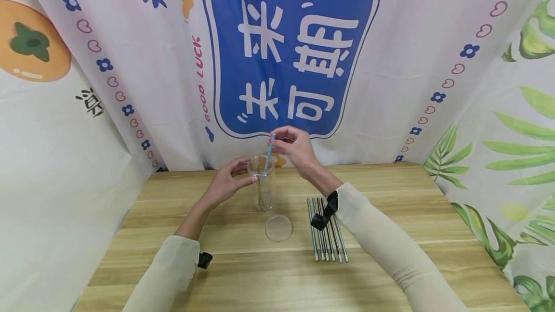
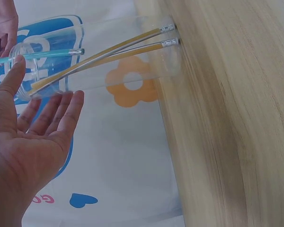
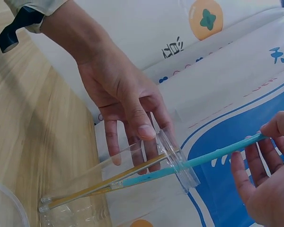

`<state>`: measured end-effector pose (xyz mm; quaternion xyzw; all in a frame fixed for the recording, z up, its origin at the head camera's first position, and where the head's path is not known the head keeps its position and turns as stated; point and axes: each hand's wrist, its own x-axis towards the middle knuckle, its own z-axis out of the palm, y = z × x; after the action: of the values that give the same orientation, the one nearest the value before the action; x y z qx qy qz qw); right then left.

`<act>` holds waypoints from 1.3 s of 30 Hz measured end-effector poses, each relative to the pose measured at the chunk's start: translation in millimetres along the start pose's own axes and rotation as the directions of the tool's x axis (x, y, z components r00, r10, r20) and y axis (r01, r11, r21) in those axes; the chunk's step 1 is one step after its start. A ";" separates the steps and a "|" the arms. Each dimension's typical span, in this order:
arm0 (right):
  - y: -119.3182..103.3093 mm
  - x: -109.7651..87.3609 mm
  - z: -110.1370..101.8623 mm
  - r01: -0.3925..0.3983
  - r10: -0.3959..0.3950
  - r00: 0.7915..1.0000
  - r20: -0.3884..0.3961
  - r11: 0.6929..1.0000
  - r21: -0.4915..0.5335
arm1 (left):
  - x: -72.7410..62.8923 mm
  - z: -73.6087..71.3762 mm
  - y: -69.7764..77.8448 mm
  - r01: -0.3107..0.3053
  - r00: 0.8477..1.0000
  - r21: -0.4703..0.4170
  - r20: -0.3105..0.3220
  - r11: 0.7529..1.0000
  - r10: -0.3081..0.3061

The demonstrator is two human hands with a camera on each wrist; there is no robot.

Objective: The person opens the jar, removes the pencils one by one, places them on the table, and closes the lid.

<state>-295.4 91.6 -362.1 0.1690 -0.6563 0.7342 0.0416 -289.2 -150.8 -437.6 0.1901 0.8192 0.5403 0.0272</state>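
A clear, tall jar [image 1: 270, 194] stands upright near the table's back edge. My left hand [image 1: 227, 182] holds it near the rim, thumb on one side and fingers on the other. Two gold-toned pencils [image 2: 116, 50] lean inside with their metal-banded eraser ends at the bottom. Between thumb and fingers, my right hand [image 1: 297, 147] pinches the upper end of a light blue pencil [image 3: 213, 156]. That pencil slants down through the jar's mouth, its eraser end inside and above the bottom.
A round clear lid [image 1: 279, 228] lies on the wooden table [image 1: 234, 273] in front of the jar. To its right, several blue and dark pencils [image 1: 313, 230] lie side by side below my right wrist. A printed curtain [image 1: 173, 85] hangs behind the table.
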 end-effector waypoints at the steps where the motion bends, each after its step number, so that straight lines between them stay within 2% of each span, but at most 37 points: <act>1: -0.7 -0.1 -0.6 -0.001 0.001 1.000 -0.006 1.000 0.012 | 0.0 0.0 -0.4 0.000 1.000 0.001 0.001 1.000 0.000; 13: -9.3 -1.3 -9.3 0.029 -0.010 0.996 -0.094 0.978 0.207 | -0.6 -0.7 -3.3 0.009 1.000 0.011 0.000 1.000 -0.009; 27: -23.4 -1.8 -29.4 0.068 -0.005 0.980 -0.200 0.949 0.309 | -1.0 -0.7 -3.0 -0.002 1.000 0.024 -0.007 1.000 0.002; 35: -36.1 -3.9 -44.7 0.099 0.006 0.969 -0.247 0.907 0.410 | -0.9 -0.1 -3.7 -0.009 1.000 0.016 -0.012 1.000 0.009; 39: -40.3 -6.1 -53.1 0.090 0.025 0.967 -0.253 0.896 0.435 | -1.1 0.3 -2.5 -0.011 1.000 0.023 -0.013 1.000 0.011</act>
<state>-288.5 149.9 -330.1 0.0904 -0.4583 0.8788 0.0974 -288.8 -151.8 -440.2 0.1915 0.8245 0.5323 0.0169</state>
